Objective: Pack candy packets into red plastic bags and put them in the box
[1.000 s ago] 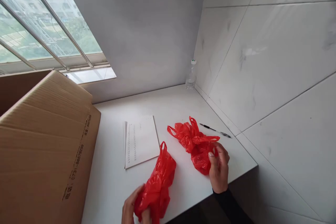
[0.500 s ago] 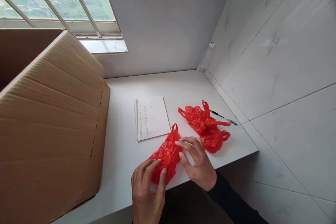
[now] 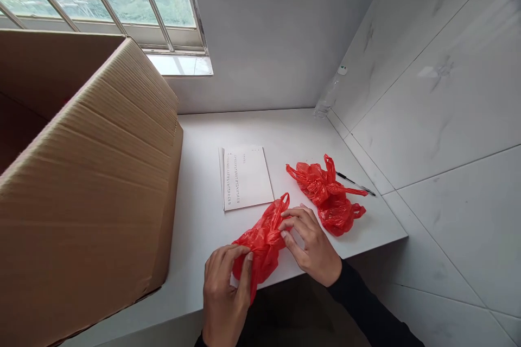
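A crumpled red plastic bag [image 3: 264,241] lies at the front edge of the white tabletop, one handle loop pointing up and away. My left hand [image 3: 228,282] pinches its near left side between thumb and fingers. On its right side, my right hand [image 3: 309,241] has thumb and fingertips closed on a twisted part of the plastic. Whatever the bag contains, if anything, is hidden. To the right of my right hand lie more bunched red plastic bags [image 3: 331,198], with loops sticking out.
A large open cardboard box [image 3: 93,173] stands at the left. Behind the bag lies a notebook [image 3: 250,179] with written columns. A pen [image 3: 354,183] rests beside the bunched bags. In the back corner stands a clear bottle [image 3: 329,92]. The table [image 3: 195,184] ends at a front edge.
My fingers have closed on the bag's plastic on both sides, and the bag is stretched a little more between my hands. The whole view has shifted slightly, moving the surroundings to the right.
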`<state>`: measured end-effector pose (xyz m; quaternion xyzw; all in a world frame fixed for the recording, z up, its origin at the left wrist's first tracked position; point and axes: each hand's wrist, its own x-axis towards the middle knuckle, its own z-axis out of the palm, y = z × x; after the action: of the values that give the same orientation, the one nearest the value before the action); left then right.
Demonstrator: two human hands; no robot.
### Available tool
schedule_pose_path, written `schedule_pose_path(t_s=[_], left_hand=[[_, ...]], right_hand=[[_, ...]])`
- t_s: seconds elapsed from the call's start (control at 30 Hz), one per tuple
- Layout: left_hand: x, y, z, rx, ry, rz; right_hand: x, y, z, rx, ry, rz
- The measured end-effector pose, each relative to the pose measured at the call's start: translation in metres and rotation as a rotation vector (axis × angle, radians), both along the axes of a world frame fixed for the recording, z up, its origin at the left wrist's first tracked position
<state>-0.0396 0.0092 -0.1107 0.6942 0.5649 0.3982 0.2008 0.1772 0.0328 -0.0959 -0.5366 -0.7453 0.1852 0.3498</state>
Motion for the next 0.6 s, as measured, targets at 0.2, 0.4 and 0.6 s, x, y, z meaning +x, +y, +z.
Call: schedule_pose_path(t_s=[0.2,0.4,0.6], left_hand=[[-0.003,-0.015,0.007,-0.081,-0.059,0.223],[0.01,-0.046,-0.009,-0.117,0.003,0.273],[0.014,-0.05,-0.017,-0.127,0.071,0.155]], right_hand=[[0.01,-0.001,0.0,-0.122,0.117,-0.151],[0.007,0.016,-0.007,-0.381,0.259,-0.248],[0.0,0.021,0.006,-0.398,0.495,-0.153]])
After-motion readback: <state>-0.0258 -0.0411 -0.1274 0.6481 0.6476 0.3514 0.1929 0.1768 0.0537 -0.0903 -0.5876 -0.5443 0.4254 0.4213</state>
